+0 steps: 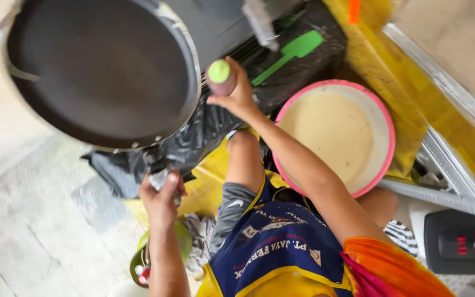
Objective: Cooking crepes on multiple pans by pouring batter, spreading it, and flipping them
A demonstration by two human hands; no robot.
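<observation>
My left hand [160, 193] grips the handle of a large dark frying pan [100, 71], which is tilted up at the upper left with nothing in it. My right hand [239, 96] reaches forward and holds a small reddish bottle with a green cap [220, 77] right beside the pan's rim. To the right of that arm, a pink-rimmed bowl [390, 132] of pale batter sits beside my knee.
A green spatula [294, 50] lies on black plastic sheeting [204, 132] behind the bottle. Yellow cloth [380, 71] covers the floor under the bowl. A black device [460, 242] stands at the lower right. A green dish [183, 241] sits by my left forearm.
</observation>
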